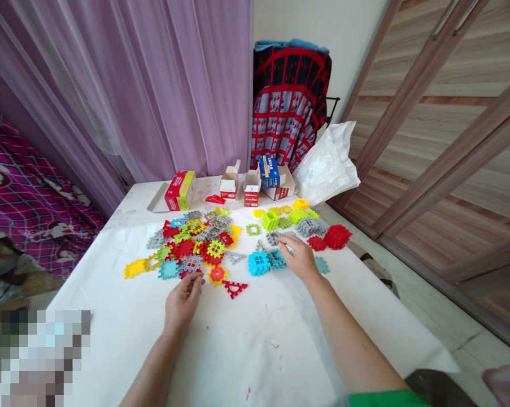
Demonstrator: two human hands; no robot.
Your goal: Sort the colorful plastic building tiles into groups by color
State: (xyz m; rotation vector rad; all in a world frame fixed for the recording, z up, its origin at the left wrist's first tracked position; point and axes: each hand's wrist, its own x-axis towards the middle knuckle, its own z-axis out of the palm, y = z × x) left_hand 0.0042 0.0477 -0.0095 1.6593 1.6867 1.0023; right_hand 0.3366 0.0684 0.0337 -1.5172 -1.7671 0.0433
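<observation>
A mixed pile of toothed plastic building pieces (184, 249) in red, yellow, grey, green and blue lies on the left half of the table. My left hand (184, 299) rests at its front edge with fingers curled together; whatever they may hold is hidden. To the right, my right hand (297, 257) pinches at a grey building piece (273, 237), its fingertips against that piece's edge. Just in front of those fingers are blue pieces (258, 263). Sorted nearby are green pieces (270, 220), grey pieces (309, 227), red pieces (338, 237) and yellow pieces (300, 204).
Along the back of the white-covered table (238, 350) stand a red and yellow box (181, 191), small open boxes (252, 189) and a blue box (269, 171). A white plastic bag (328, 161) slumps at the back right corner. A red triangular piece (235, 289) lies between my hands.
</observation>
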